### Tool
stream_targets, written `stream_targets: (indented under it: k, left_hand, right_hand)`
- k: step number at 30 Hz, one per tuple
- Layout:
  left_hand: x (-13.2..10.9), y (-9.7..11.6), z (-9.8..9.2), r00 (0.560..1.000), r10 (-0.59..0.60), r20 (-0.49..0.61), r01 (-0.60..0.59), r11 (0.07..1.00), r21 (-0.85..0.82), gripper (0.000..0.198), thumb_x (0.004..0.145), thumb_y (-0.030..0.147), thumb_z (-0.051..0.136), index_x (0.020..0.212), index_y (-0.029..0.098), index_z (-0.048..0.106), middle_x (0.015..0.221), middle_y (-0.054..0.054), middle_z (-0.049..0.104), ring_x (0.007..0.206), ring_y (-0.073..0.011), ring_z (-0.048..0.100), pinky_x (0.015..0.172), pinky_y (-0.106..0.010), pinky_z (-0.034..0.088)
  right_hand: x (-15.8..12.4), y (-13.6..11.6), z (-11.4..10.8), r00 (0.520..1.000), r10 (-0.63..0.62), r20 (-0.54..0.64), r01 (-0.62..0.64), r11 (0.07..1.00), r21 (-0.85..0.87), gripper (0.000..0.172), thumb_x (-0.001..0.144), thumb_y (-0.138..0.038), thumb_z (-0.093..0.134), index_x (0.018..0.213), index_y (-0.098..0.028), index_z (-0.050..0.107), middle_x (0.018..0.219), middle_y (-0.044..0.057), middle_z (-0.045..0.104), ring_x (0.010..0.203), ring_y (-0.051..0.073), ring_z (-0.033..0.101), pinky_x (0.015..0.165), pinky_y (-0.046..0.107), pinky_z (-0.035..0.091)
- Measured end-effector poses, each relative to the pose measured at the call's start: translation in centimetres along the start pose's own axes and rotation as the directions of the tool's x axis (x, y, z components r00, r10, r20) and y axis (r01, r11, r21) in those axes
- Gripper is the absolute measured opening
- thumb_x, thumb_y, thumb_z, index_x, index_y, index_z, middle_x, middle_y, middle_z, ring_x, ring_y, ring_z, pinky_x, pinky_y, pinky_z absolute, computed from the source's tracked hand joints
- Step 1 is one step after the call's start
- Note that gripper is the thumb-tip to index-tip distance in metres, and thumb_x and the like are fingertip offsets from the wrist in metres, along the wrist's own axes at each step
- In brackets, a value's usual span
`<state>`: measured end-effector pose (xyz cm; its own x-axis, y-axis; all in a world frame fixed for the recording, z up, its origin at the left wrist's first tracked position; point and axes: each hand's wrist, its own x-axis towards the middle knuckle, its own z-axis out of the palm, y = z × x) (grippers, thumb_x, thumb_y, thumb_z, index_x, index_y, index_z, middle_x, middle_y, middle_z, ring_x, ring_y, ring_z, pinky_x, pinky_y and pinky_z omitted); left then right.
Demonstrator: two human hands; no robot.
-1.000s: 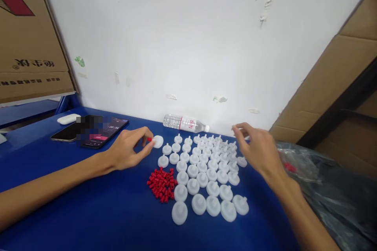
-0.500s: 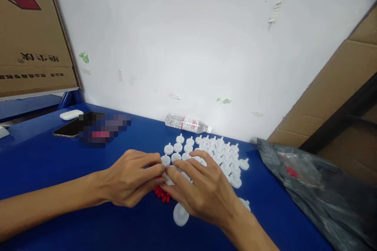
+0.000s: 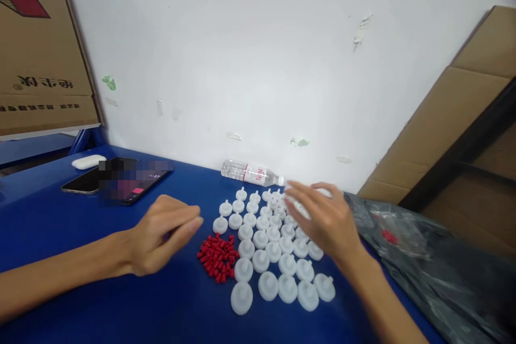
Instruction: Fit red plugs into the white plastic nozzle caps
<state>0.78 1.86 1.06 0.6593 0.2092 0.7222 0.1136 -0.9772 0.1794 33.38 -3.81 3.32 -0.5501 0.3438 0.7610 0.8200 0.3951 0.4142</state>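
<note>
Several white round plastic pieces with stubs [image 3: 274,242] stand in rows on the blue table [image 3: 121,290]. A small pile of red caps [image 3: 216,257] lies at their left edge. My left hand [image 3: 161,234] rests on the table just left of the red pile, fingers stretched out close together toward it, with nothing visible in them. My right hand [image 3: 322,220] hovers over the right rear part of the white rows, fingers spread, holding nothing that I can see.
A clear water bottle [image 3: 252,173] lies against the white wall. Two phones [image 3: 116,181] and a white earbud case [image 3: 88,161] sit at the back left. A dark plastic bag [image 3: 435,263] lies on the right. Cardboard boxes [image 3: 455,118] stand on both sides.
The hands, which met over the front of the white rows half a second ago, have separated. The left drew back left of the red pile; the right swung to the rear right.
</note>
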Motion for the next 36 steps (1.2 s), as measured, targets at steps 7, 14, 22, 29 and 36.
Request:
stream_targets:
  k: [7,14,22,29,36]
  left_hand:
    - [0.1,0.8,1.1,0.958,-0.012,0.285,-0.027,0.991,0.133,0.017,0.100,0.012,0.040,0.097,0.018,0.056,0.089,-0.004,0.059,0.066,-0.0127,0.052,0.056,-0.025,0.038]
    - [-0.7,0.3,1.7,0.942,0.024,0.334,-0.091,0.978,0.187,0.039,0.101,0.008,0.039,0.132,0.023,0.055,0.108,-0.008,0.062,0.083,-0.0160,0.061,0.060,-0.023,0.046]
    - [-0.3,0.2,2.2,0.929,-0.039,0.369,0.005,0.996,0.092,0.042,0.105,0.015,0.044,0.145,0.024,0.048,0.115,-0.007,0.069,0.107,-0.0205,0.057,0.088,-0.030,0.055]
    - [0.2,0.0,1.6,0.952,-0.050,0.302,0.019,0.994,0.106,0.032,0.102,0.013,0.046,0.132,0.021,0.057,0.117,-0.009,0.065,0.119,-0.0241,0.051,0.100,-0.039,0.051]
    - [0.0,-2.2,1.1,0.958,-0.192,0.211,0.140,0.960,0.241,0.031,0.101,0.016,0.042,0.126,0.019,0.060,0.119,-0.010,0.064,0.118,-0.0252,0.052,0.100,-0.043,0.051]
  right_hand:
    - [-5.2,7.1,0.8,0.790,0.549,0.273,-0.525,0.835,-0.162,0.019,0.097,-0.035,0.055,0.101,-0.020,0.067,0.124,0.011,0.070,0.107,0.027,0.066,0.097,0.043,0.043]
    - [-8.2,9.0,1.5,0.623,0.567,0.540,-0.559,0.805,-0.200,0.021,0.093,-0.033,0.054,0.094,-0.020,0.071,0.101,0.009,0.073,0.095,0.027,0.066,0.084,0.036,0.047]
    - [-8.7,9.1,1.2,0.434,0.617,0.656,-0.641,0.723,-0.256,0.030,0.097,-0.040,0.050,0.093,-0.024,0.075,0.089,0.007,0.078,0.084,0.025,0.072,0.069,0.031,0.043]
    - [-8.1,8.8,1.1,0.392,0.621,0.679,-0.661,0.703,-0.262,0.046,0.102,-0.051,0.038,0.095,-0.024,0.074,0.089,0.009,0.077,0.088,0.028,0.072,0.072,0.033,0.043]
    - [-7.7,8.4,1.2,0.393,0.607,0.691,-0.674,0.701,-0.231,0.045,0.102,-0.050,0.037,0.098,-0.026,0.074,0.087,0.007,0.078,0.085,0.027,0.072,0.074,0.033,0.044]
